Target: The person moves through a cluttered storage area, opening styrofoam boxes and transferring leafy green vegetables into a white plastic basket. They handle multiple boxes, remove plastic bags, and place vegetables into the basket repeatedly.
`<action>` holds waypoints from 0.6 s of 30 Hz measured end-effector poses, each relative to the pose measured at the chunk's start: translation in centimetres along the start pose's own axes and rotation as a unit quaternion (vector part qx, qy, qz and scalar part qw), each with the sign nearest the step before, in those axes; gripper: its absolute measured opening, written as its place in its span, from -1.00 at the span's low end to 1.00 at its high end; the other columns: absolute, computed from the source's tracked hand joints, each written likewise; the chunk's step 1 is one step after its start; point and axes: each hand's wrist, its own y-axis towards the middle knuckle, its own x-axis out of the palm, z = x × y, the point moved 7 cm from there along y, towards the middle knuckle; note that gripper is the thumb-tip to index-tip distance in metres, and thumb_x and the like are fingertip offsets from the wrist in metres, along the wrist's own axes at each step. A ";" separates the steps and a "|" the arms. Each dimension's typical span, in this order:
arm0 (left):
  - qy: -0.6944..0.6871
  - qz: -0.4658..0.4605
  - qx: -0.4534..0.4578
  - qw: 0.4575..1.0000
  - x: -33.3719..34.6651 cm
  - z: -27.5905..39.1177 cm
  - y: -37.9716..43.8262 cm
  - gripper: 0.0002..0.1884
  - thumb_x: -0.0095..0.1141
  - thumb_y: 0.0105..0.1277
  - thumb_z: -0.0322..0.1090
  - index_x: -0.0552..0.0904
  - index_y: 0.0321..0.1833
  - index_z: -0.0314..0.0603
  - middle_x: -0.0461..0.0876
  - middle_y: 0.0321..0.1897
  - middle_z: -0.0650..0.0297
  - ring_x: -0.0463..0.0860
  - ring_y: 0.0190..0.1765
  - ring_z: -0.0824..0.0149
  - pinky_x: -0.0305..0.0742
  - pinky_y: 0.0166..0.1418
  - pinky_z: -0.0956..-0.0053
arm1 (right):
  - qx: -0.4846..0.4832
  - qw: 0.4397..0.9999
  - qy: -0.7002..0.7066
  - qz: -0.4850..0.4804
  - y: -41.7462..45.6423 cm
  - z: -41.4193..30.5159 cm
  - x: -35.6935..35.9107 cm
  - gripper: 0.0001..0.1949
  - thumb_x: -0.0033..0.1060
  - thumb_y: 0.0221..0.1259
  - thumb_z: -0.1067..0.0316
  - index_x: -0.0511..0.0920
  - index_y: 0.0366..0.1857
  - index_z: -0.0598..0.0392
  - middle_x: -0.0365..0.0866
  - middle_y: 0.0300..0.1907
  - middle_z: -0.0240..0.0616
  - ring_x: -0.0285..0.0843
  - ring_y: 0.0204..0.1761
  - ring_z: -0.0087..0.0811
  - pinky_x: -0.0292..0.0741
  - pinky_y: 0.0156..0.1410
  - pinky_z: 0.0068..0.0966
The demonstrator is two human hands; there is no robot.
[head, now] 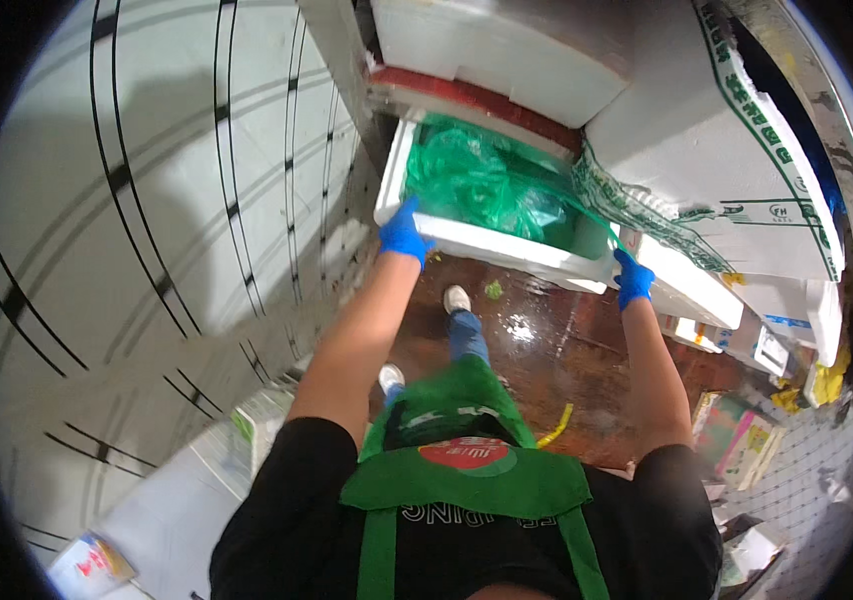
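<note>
In front of me is an open white foam box (501, 244), its inside lined with green plastic bags (464, 176). My left hand (405, 236), in a blue glove, grips the near rim close to the box's left corner. My right hand (633, 279), gloved in blue too, is at the box's right corner. A thin strip of green plastic (599, 217) runs from the bags to its fingers, which look closed on it. Whether that hand also touches the rim, I cannot tell.
Large white foam boxes (696, 142) with green print stand behind and to the right. A tiled wall (171, 165) rises on the left. Wet reddish floor (539, 360) lies below, with a yellow strip (558, 426) on it. Cartons (738, 442) sit at the lower right.
</note>
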 end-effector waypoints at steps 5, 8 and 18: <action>0.096 -0.065 0.076 0.990 -0.4 0.0 0.4 -0.35 0.29 0.08 -0.12 0.39 0.25 -0.10 0.49 0.09 0.02 0.53 0.07 -0.03 0.45 0.02 -0.09 | 0.182 0.973 0.075 -0.119 -1.0 2.6 2.9 -0.30 0.32 -0.09 -0.08 0.40 0.14 0.12 0.43 0.13 -0.02 0.54 -0.02 -0.06 0.57 -0.14 -0.04; 0.091 -0.077 0.010 0.993 2.4 -0.6 -1.9 -0.32 0.33 0.05 -0.12 0.40 0.24 -0.17 0.49 0.09 0.03 0.53 0.09 0.03 0.46 0.10 -0.01 | -0.019 0.993 0.097 -0.060 2.7 3.6 2.9 -0.31 0.38 -0.11 -0.10 0.47 0.08 0.17 0.55 -0.10 -0.08 0.56 -0.15 -0.19 0.52 -0.15 -0.26; 0.201 -0.051 0.088 0.974 -1.4 1.0 -1.4 -0.47 0.17 0.17 0.01 0.52 0.06 -0.25 0.55 -0.08 -0.02 0.61 -0.10 -0.04 0.58 -0.15 0.06 | -0.217 0.937 -0.274 -0.022 -1.9 1.2 3.8 -0.49 0.41 -0.15 0.02 0.62 -0.22 0.28 0.67 -0.30 0.07 0.65 -0.31 -0.15 0.51 -0.18 -0.27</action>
